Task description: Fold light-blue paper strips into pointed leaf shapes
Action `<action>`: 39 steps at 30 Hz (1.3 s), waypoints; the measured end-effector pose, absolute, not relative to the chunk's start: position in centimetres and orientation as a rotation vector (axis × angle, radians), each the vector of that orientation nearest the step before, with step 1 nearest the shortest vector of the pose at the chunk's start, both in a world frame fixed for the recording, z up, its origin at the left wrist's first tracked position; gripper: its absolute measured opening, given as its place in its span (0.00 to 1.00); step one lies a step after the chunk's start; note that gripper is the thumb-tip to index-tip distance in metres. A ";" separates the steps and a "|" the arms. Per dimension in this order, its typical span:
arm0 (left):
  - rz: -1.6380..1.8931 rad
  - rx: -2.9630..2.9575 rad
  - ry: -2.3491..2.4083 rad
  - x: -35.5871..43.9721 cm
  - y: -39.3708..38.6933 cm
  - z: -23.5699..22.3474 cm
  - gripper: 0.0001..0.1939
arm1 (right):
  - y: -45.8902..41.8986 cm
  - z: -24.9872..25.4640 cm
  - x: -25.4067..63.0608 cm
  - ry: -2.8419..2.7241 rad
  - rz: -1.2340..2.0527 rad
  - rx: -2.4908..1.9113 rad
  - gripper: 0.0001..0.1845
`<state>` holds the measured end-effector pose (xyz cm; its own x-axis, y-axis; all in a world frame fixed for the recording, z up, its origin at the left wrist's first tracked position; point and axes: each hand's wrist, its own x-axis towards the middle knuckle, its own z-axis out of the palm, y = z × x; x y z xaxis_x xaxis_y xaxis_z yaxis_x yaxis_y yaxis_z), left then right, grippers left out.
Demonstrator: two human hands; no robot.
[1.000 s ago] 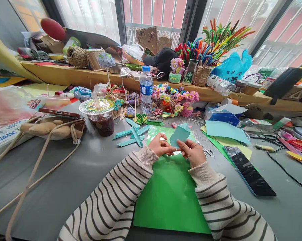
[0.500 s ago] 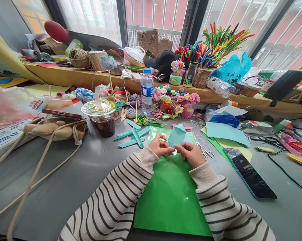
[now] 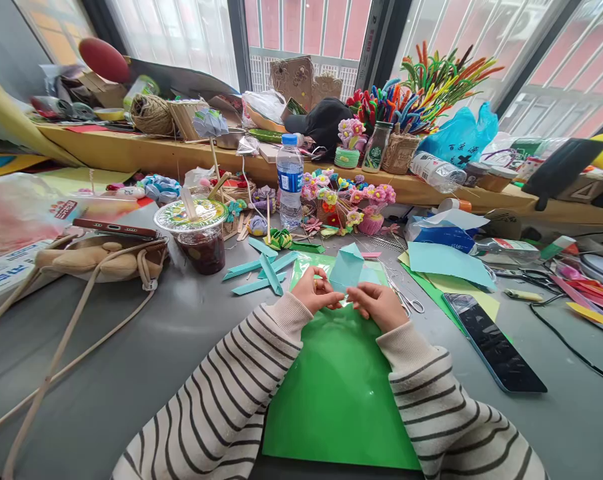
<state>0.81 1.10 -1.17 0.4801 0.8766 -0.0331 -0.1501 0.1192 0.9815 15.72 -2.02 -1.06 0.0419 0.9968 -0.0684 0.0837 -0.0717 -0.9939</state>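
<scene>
A light-blue piece of folded paper [image 3: 347, 265] stands up between my hands, above a glossy green sheet [image 3: 344, 393]. My left hand [image 3: 315, 290] pinches its lower left corner between thumb and fingers. At the lower right edge, my right hand [image 3: 379, 305] has its fingertips closed on the same paper. The two thumbs almost meet at the bottom of the piece; the parts under my fingertips are hidden. Just left of my left hand, several folded light-blue paper strips [image 3: 269, 272] lie crossed on the grey table [image 3: 196, 347]. Scissors [image 3: 412, 301] lie beyond my right hand.
A lidded cup with a dark drink [image 3: 201, 250] and a beige bag [image 3: 101, 261] stand at left. A water bottle [image 3: 290, 183] is behind the strips. To the right lie a phone [image 3: 494, 341] and a light-blue sheet [image 3: 449, 265]. Craft flowers [image 3: 351, 197] line the back.
The whole scene has shifted slightly left as the camera turned. Both hands still hold the folded paper, which stands slightly more upright; the fingers have barely moved.
</scene>
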 end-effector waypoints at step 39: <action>0.787 1.081 0.882 0.7 0.8 0.4 0.12 | -2.5 0.0 16.3 -1.098 1.234 -1.161 0.14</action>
